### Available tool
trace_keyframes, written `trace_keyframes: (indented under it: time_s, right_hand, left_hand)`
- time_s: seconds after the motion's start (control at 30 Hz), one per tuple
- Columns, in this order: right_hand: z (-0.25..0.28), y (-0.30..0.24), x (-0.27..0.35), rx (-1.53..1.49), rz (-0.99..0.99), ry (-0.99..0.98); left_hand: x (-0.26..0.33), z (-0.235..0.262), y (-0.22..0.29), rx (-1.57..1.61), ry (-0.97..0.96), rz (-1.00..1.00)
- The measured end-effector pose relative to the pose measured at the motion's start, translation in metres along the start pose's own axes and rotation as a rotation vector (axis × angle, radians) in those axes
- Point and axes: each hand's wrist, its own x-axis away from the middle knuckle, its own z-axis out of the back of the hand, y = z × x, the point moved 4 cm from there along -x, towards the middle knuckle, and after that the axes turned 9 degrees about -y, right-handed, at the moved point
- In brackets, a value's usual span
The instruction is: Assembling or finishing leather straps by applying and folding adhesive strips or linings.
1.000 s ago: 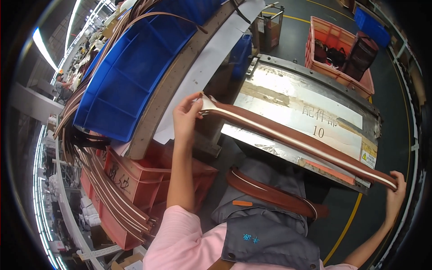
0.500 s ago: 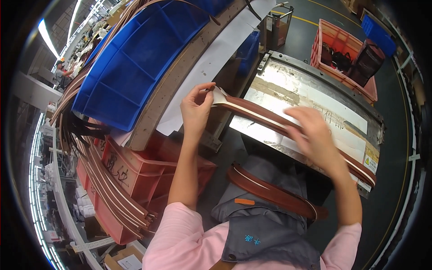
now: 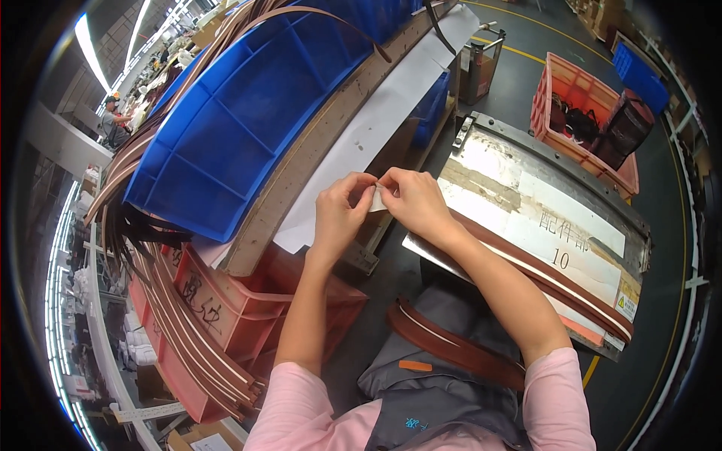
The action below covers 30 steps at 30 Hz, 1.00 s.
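Left hand (image 3: 342, 214) and right hand (image 3: 412, 199) both pinched shut on the pale tip of a brown leather strap (image 3: 556, 282) trailing right over the metal plate (image 3: 526, 203), likely light, floppy, slick-edged, best gripped flat near the end.

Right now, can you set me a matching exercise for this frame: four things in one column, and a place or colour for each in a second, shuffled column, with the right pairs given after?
Things:
1. brown strap
2. big bin
3. crate with dark items
4. bundle of straps

Places and colours:
A. orange-red, on the floor at upper right
B. its end pinched between left hand and right hand
C. blue, on the wooden bench edge
D. draped over the red crates at lower left

Pairs: 1-B, 2-C, 3-A, 4-D
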Motion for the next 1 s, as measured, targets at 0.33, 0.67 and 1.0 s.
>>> trace_keyframes:
  time_s: [0.33, 0.67, 1.0]
  right_hand:
    - [-0.002, 0.004, -0.001, 0.208, 0.057, 0.023]
    - [0.001, 0.013, -0.002, 0.227, 0.055, 0.048]
    - [-0.003, 0.007, -0.001, 0.251, 0.076, 0.044]
  left_hand:
    - [-0.010, 0.007, -0.003, -0.378, 0.134, -0.303]
    - [-0.006, -0.003, 0.005, -0.131, 0.065, -0.104]
    - [-0.010, -0.005, -0.002, -0.361, 0.069, -0.379]
